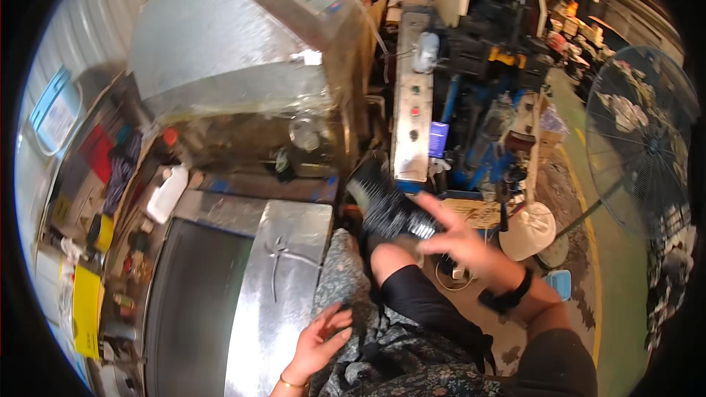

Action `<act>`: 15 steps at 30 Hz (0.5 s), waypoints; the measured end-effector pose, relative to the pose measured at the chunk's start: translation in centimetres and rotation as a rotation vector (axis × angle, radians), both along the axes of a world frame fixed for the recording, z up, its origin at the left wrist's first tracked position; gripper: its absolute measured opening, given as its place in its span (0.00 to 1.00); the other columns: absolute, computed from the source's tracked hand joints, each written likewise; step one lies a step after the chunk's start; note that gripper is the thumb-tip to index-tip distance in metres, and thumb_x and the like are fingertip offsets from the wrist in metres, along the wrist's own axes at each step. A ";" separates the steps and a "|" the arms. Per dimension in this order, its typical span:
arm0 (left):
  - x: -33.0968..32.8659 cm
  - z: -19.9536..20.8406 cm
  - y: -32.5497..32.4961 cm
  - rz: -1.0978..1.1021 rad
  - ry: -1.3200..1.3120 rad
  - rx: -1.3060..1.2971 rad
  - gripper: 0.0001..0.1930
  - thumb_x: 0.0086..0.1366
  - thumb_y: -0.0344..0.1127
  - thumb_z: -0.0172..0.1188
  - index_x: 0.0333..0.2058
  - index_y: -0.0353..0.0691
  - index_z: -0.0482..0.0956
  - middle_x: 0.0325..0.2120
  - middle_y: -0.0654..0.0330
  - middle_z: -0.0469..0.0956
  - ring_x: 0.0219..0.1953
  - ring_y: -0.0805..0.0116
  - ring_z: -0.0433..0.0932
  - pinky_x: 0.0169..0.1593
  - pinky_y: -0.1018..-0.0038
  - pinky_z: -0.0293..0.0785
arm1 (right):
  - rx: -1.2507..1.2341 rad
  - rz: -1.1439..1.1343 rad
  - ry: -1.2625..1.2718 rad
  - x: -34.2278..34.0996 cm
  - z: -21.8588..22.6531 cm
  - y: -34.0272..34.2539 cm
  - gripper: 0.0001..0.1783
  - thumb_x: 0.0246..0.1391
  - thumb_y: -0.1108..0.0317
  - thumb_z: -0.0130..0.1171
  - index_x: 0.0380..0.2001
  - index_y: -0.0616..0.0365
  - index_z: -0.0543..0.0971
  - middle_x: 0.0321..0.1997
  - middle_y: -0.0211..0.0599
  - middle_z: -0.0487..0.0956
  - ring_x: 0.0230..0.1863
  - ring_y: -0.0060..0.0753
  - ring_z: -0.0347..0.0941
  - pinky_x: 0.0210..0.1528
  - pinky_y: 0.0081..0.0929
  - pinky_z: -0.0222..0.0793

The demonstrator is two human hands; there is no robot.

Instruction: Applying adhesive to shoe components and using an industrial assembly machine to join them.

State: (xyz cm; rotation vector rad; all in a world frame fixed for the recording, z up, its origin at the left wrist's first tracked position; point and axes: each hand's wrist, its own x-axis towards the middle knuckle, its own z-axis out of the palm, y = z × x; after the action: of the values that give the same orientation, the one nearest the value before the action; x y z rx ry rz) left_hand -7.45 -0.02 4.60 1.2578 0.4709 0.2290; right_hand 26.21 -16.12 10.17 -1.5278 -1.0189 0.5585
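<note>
Our left hand (321,340) hangs loosely open by the metal plate (261,320). Our blurred right hand (465,239) spreads its fingers over the near end of the black thing (386,202); whether it grips, we cannot tell. Beyond sits a printed purple card (438,140); far left of both hands, a printed yellow sign (87,305).

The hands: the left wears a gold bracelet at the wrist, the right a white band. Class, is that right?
Not quite: in the head view, the band on the right hand is black, not white. The left hand does wear a gold bracelet.
</note>
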 end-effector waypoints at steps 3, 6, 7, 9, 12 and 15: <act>-1.9 -2.6 -0.6 0.084 0.174 -0.026 0.28 0.68 0.26 0.62 0.65 0.32 0.64 0.52 0.54 0.80 0.52 0.69 0.78 0.56 0.74 0.74 | 0.034 -0.313 -0.434 9.9 3.9 -4.3 0.47 0.39 0.73 0.72 0.67 0.63 0.68 0.72 0.55 0.64 0.74 0.42 0.57 0.75 0.36 0.50; -3.4 -5.4 -1.3 0.215 0.248 0.011 0.22 0.70 0.30 0.61 0.60 0.33 0.71 0.47 0.55 0.82 0.46 0.68 0.80 0.51 0.73 0.77 | -0.159 -0.764 -0.665 18.5 7.1 -7.0 0.46 0.37 0.67 0.73 0.65 0.46 0.72 0.68 0.67 0.64 0.61 0.55 0.71 0.61 0.40 0.69; -3.7 -6.0 -1.6 0.243 0.230 -0.020 0.20 0.70 0.32 0.61 0.57 0.33 0.73 0.46 0.54 0.82 0.44 0.66 0.81 0.48 0.72 0.78 | -0.242 -0.826 -0.806 21.1 8.1 -8.0 0.45 0.36 0.67 0.73 0.64 0.40 0.74 0.67 0.72 0.64 0.52 0.61 0.79 0.53 0.40 0.76; -4.0 -6.4 -2.0 0.291 0.230 -0.077 0.18 0.70 0.34 0.61 0.55 0.32 0.76 0.45 0.54 0.83 0.42 0.66 0.82 0.46 0.72 0.80 | -0.345 -0.937 -0.794 25.2 8.9 -9.4 0.44 0.34 0.66 0.73 0.62 0.38 0.76 0.68 0.71 0.63 0.50 0.59 0.80 0.55 0.40 0.74; -3.4 -5.0 -2.7 0.310 0.270 -0.115 0.17 0.71 0.33 0.59 0.56 0.32 0.75 0.44 0.56 0.83 0.43 0.69 0.81 0.46 0.75 0.80 | -0.420 -0.926 -0.832 29.0 9.3 -10.5 0.46 0.33 0.65 0.73 0.63 0.38 0.75 0.59 0.66 0.72 0.46 0.54 0.80 0.52 0.39 0.75; -2.0 -2.2 -3.3 0.251 0.271 -0.076 0.19 0.72 0.34 0.60 0.57 0.32 0.75 0.44 0.56 0.83 0.44 0.69 0.81 0.46 0.75 0.79 | -0.471 -0.797 -0.737 30.9 10.3 -10.9 0.47 0.32 0.65 0.73 0.64 0.40 0.75 0.51 0.58 0.76 0.41 0.51 0.80 0.50 0.38 0.75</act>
State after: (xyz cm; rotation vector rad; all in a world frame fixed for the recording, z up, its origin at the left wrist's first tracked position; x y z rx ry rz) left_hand -9.45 -3.28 2.37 1.1591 0.8657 0.2501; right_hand 57.08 -26.98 20.48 -2.4650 -0.7069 -0.3983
